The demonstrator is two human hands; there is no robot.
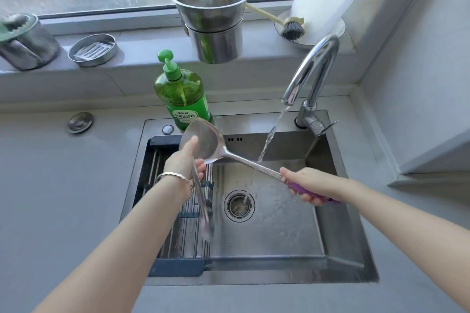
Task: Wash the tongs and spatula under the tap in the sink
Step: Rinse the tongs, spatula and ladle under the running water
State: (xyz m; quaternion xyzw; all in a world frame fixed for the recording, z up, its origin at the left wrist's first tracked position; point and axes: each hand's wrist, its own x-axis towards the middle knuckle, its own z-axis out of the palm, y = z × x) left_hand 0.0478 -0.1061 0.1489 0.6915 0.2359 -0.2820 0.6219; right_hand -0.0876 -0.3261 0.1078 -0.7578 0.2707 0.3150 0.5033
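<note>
Right hand (305,184) at centre right grips the spatula (203,138) by its purple handle, shaft slanting up-left, blade left of the tap (326,44) stream; left hand (184,160) clasps the hanging tongs (199,195), thumb on the blade, above the sink (343,236)

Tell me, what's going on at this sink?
A person is washing utensils. The right hand grips the spatula by its purple handle. The left hand holds the tongs, which hang down, and its thumb lies on the spatula's blade. The tap is running; its stream crosses the spatula's shaft and falls into the sink.
</note>
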